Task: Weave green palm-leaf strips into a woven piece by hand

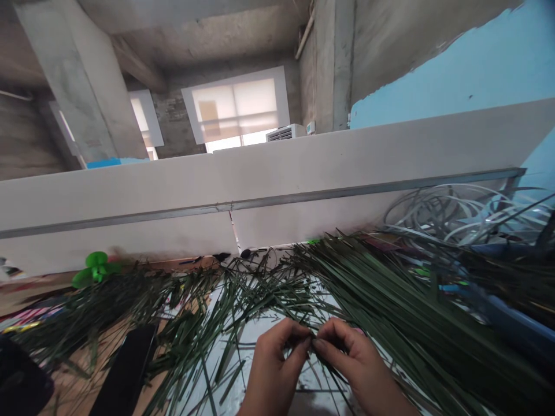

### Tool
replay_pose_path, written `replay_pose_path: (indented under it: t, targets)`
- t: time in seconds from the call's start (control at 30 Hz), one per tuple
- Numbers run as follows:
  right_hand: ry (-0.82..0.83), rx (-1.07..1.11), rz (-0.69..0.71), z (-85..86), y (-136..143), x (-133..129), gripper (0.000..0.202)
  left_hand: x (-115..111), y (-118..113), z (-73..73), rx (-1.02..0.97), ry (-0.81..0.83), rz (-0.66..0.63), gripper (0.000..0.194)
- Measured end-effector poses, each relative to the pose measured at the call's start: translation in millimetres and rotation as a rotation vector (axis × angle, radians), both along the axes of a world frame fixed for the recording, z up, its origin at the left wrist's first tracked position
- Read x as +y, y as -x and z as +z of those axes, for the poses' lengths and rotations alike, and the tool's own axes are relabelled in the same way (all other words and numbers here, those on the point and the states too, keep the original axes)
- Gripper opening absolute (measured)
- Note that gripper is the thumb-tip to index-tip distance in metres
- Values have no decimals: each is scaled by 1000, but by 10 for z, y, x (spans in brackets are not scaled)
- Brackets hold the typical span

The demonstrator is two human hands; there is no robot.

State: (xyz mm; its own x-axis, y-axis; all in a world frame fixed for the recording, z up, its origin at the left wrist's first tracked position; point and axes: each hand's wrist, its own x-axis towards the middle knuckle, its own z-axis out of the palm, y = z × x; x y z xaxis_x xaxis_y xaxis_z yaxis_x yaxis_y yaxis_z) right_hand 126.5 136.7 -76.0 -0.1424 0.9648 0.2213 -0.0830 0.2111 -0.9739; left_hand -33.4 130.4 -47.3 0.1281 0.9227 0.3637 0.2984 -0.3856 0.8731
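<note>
Both hands meet low in the head view, over a white surface (254,332) strewn with cut green leaf strips (269,292). My left hand (277,361) is closed, thumb and forefinger pinched together. Close against it, my right hand (353,358) is pinched in the same way. Whatever lies between the fingertips is too small and dark to make out. Beside my right hand, a thick bundle of long green leaves (390,306) slants down to the right.
A black flat object (125,370) lies at the lower left, a green three-bladed item (96,269) behind it. White looped strips (451,211) and a blue container (515,320) are at the right. A white partition (260,167) stands behind.
</note>
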Motion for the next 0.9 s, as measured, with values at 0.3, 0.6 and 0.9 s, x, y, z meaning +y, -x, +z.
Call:
replay_pose_path:
  t: [0.3,0.6,0.9]
  targets:
    - [-23,-119,18,89,-26,-36,26,30,110,182,-49,187,-175,4]
    - [-47,-148,48,139,-31,-51,24,44,165,208,-108,313,-240,4]
    - [78,36,89,35,11,-12,31,35,138,200,-226,352,-287,9]
